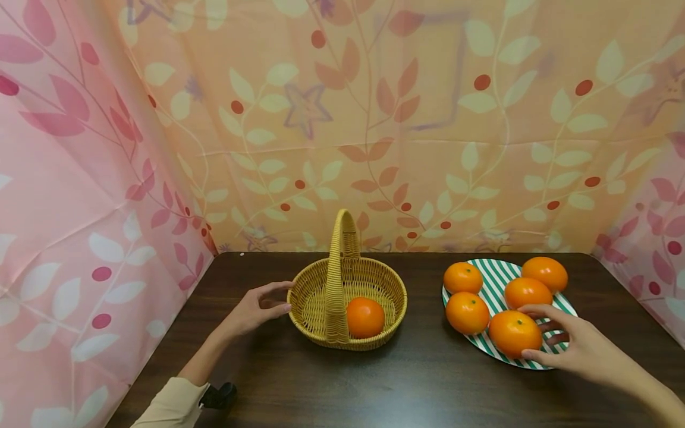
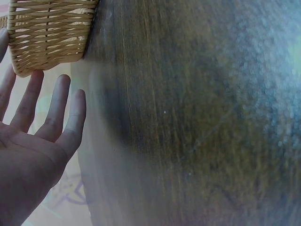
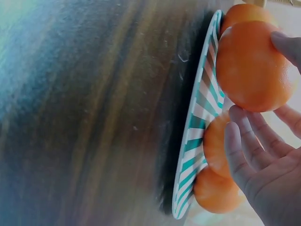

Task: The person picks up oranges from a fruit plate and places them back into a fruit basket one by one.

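A yellow wicker basket (image 1: 307,300) with a tall arched handle stands mid-table. One orange (image 1: 365,317) lies inside it, right of the handle. At the basket's left side is my left hand (image 1: 255,309), its fingertips touching the wall; in the left wrist view its fingers look nearly straight. On the right is an oval plate (image 1: 495,279) with green and white stripes, bearing several oranges. My right hand (image 1: 580,348) holds the front orange (image 1: 515,334) between thumb and fingers. In the right wrist view the thumb presses one side of that orange (image 3: 254,66).
Two more oranges lie on the plate's left, the rear one (image 1: 462,277) behind the other (image 1: 467,313). Two others (image 1: 528,293) sit at its back right. The dark wooden table (image 1: 342,386) ends at a patterned cloth (image 1: 342,148). A black band (image 1: 218,395) is on my left wrist.
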Demonstrator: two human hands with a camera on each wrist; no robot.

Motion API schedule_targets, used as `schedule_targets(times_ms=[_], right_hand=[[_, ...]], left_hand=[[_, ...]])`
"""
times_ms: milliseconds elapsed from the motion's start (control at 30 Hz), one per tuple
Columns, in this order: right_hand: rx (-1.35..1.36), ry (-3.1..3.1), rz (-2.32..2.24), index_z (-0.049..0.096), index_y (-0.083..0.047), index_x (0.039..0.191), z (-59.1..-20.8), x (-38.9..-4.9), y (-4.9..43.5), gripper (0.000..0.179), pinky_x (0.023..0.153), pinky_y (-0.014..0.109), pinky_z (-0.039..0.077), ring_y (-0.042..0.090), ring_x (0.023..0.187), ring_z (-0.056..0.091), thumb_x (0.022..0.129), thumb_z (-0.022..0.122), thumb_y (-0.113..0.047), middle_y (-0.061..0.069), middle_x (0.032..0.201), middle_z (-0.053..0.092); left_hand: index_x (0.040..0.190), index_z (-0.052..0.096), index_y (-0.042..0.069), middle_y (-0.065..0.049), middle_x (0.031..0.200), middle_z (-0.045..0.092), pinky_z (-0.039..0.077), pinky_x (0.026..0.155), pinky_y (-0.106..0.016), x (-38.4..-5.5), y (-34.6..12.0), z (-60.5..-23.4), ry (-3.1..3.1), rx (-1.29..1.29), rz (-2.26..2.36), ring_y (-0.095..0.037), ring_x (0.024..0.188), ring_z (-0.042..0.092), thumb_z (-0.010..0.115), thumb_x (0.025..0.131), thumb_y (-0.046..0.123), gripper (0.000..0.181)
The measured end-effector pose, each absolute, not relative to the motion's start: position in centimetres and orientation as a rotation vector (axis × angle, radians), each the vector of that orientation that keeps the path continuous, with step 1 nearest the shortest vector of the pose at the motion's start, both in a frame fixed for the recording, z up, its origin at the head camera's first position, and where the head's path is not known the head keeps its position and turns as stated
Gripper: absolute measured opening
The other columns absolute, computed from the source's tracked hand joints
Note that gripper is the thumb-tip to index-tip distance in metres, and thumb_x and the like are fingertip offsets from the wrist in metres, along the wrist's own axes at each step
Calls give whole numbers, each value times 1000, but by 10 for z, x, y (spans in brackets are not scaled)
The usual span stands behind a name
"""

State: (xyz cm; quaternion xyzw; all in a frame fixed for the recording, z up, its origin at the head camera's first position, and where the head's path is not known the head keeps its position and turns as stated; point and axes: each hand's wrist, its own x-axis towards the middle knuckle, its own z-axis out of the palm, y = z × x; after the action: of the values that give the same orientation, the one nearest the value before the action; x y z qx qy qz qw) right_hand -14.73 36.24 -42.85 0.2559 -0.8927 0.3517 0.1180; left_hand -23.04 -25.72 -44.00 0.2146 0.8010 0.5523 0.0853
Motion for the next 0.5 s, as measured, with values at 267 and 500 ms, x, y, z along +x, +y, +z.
schedule_targets(times_ms=[267,500], right_hand=[[750,-2612,1077,63,-12,129,-422,-149,369,64,73,18,53,11,88,64,72,91,-1,-7,119,63],[758,-2573,1125,61,-5,133,-412,-152,377,68,76,16,53,11,89,65,71,88,8,-10,124,61]], left_hand=[[147,50,-1,-23,148,48,56,86,-34,-230,-258,-441,2369,660,1662,-41,116,62,70,98,11,54],[148,50,0,-23,148,48,56,87,-36,-230,-258,-440,2370,657,1658,-41,116,62,70,99,12,54]])
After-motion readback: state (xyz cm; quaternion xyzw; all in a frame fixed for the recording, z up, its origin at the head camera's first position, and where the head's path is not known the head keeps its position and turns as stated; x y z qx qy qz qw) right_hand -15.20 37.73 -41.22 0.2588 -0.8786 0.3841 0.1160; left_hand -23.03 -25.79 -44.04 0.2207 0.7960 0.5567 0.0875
